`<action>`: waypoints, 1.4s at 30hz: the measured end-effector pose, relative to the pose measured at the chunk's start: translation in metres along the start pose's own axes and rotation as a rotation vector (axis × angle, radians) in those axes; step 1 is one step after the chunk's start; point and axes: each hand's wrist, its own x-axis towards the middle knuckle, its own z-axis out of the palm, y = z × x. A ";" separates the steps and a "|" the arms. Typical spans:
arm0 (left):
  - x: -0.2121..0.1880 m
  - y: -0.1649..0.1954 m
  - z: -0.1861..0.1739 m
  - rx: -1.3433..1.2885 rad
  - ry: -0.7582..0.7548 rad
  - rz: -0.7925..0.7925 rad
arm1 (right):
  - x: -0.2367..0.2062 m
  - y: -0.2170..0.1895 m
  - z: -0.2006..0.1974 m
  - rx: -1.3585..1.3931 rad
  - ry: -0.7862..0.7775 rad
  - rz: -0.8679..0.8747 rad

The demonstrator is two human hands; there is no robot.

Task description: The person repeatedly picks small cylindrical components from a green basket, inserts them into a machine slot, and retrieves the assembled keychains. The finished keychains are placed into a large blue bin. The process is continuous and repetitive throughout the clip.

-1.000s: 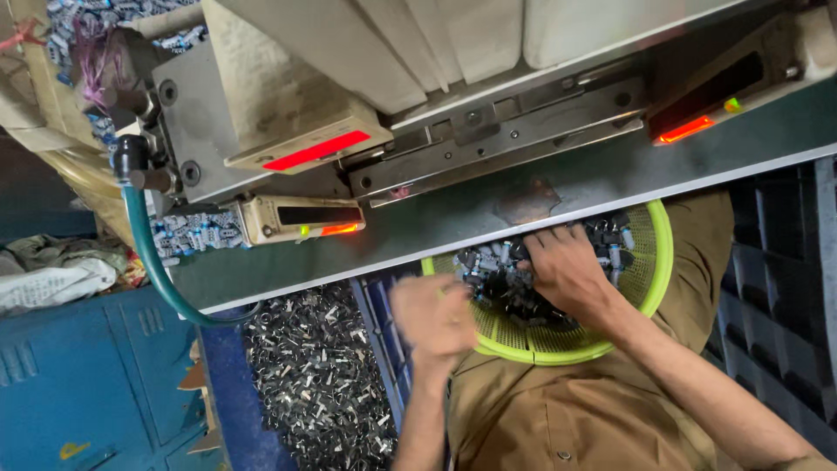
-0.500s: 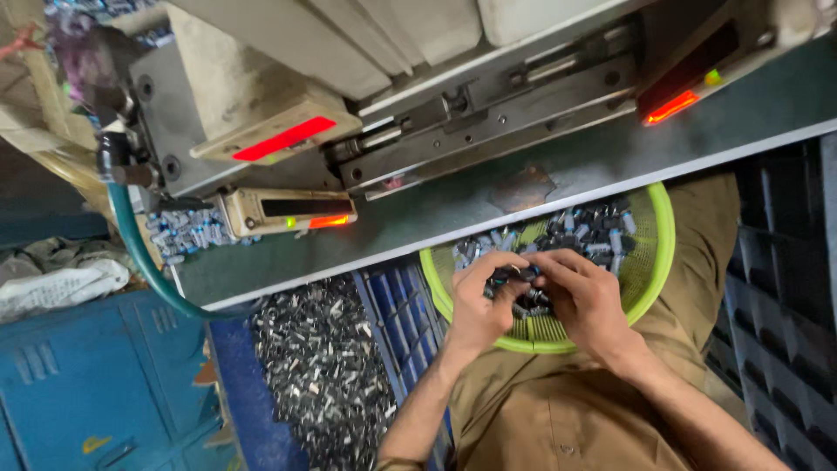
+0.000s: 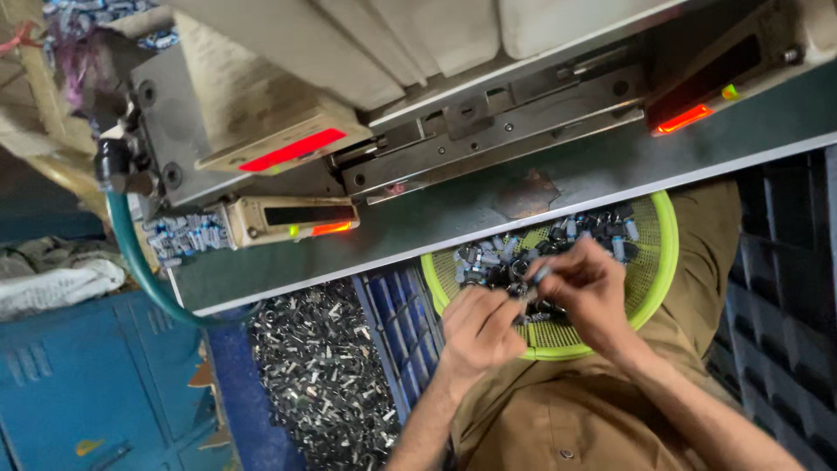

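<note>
Down at the person's lap, seen from the head camera, a round lime-green mesh basket (image 3: 656, 262) rests on the brown trousers (image 3: 558, 419), and everything else is easiest placed from it. Inside the basket, towards its far rim, lies a heap of small dark and silvery metal parts (image 3: 582, 234). Over the basket's near-left part the left hand (image 3: 475, 327) and the right hand (image 3: 586, 292) meet, fingertips almost touching. The right hand's thumb and fingers are pinched together on a small silvery part (image 3: 540, 274), held just above the heap. The left hand's fingers are curled inward and closed towards that same spot (whether they grip a piece of their own I cannot tell, since the knuckles hide it).

Just beyond the basket's far rim runs the grey-green edge of a machine bench (image 3: 488, 214), which overlaps the rim. Above the bench stand grey metal machine parts with two red glowing strips (image 3: 292, 150), one far left of the basket and one beyond its right side. Left of the basket sits a blue plastic crate (image 3: 397, 323), and left of that a pile of shiny loose metal pieces (image 3: 318, 375). A green hose (image 3: 131, 253) curves down well to the basket's left, near a blue metal cabinet (image 3: 96, 392).
</note>
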 end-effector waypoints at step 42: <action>0.017 0.012 -0.020 -0.481 0.080 -0.456 | -0.001 -0.040 0.024 -0.579 0.023 -0.204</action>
